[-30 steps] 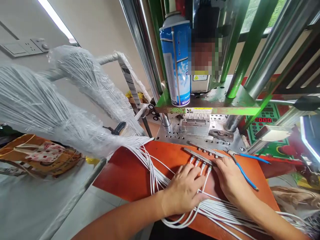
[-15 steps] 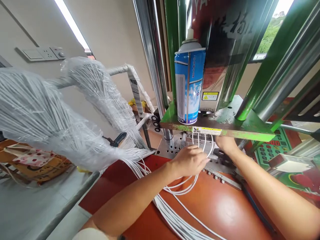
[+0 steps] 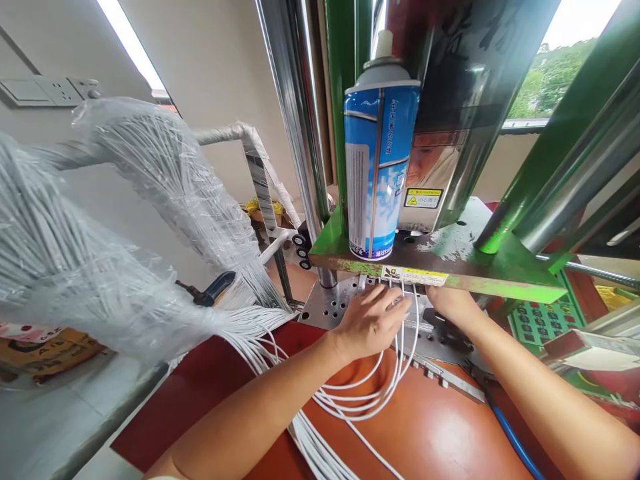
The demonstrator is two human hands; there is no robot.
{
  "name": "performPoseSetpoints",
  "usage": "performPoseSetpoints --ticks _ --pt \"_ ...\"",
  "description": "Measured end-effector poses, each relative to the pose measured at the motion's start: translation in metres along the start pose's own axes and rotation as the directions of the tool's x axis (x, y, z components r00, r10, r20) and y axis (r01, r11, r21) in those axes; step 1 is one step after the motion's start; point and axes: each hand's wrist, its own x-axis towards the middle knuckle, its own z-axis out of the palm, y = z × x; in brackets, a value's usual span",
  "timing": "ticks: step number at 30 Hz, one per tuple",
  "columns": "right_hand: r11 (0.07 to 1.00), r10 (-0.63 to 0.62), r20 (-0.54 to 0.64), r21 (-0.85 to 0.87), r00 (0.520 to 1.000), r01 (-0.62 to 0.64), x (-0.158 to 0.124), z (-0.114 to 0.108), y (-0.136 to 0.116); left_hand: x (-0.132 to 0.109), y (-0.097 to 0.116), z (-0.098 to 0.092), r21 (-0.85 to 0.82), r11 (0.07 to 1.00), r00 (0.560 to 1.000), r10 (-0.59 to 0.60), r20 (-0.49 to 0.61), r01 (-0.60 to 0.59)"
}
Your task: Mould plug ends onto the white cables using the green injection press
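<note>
The left hand (image 3: 370,323) lay across thin white cables (image 3: 403,353), fingers slightly apart, no clear clamp, where they rose over a perforated steel plate (image 3: 327,305); the right hand (image 3: 450,300) sat just beside them (fingers hidden below a green steel press platen (image 3: 450,270)), its grip impossible to tell.

Both hands have moved off the orange board (image 3: 430,427) to the steel plate (image 3: 326,305): the left hand (image 3: 370,323) now presses the white cables (image 3: 401,360) there, the right hand (image 3: 450,300) just beside them, and the metal bars (image 3: 447,378) lie uncovered
</note>
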Motion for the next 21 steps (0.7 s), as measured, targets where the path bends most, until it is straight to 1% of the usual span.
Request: performPoseSetpoints --ticks 3,5,7,9,12,15,18,21 --pt "0.995 -0.066 0.064 -0.073 0.996 0.071 -0.038 0.0 -0.026 -0.002 0.003 0.0 0.121 0.987 0.994 -0.107 0.008 0.105" --pt "0.961 -0.13 0.098 -0.232 0.987 0.149 -0.059 0.003 -0.043 -0.003 0.006 0.002 0.173 0.975 0.989 -0.148 0.028 0.141" --pt "0.893 -0.168 0.125 -0.4 0.978 0.205 -0.069 0.009 -0.054 -0.003 0.007 0.006 0.19 0.97 0.985 -0.163 0.046 0.152" --pt "0.852 -0.158 0.145 -0.479 0.977 0.209 -0.068 0.015 -0.059 -0.001 0.005 0.011 0.177 0.972 0.984 -0.169 0.053 0.157" --pt "0.854 -0.131 0.158 -0.484 0.979 0.192 -0.058 0.022 -0.059 0.002 -0.002 0.019 0.132 0.981 0.989 -0.145 0.034 0.14" --pt "0.863 -0.131 0.139 -0.472 0.982 0.182 -0.052 0.024 -0.057 0.004 -0.006 0.024 0.105 0.988 0.993 -0.116 0.007 0.115" --pt "0.876 -0.143 0.121 -0.446 0.982 0.183 -0.046 0.019 -0.055 0.009 -0.007 0.022 0.078 0.989 0.992 -0.126 -0.009 0.126" --pt "0.894 -0.173 0.108 -0.4 0.979 0.202 -0.048 0.005 -0.05 0.007 -0.01 0.009 0.012 0.989 0.989 -0.147 0.013 0.147"
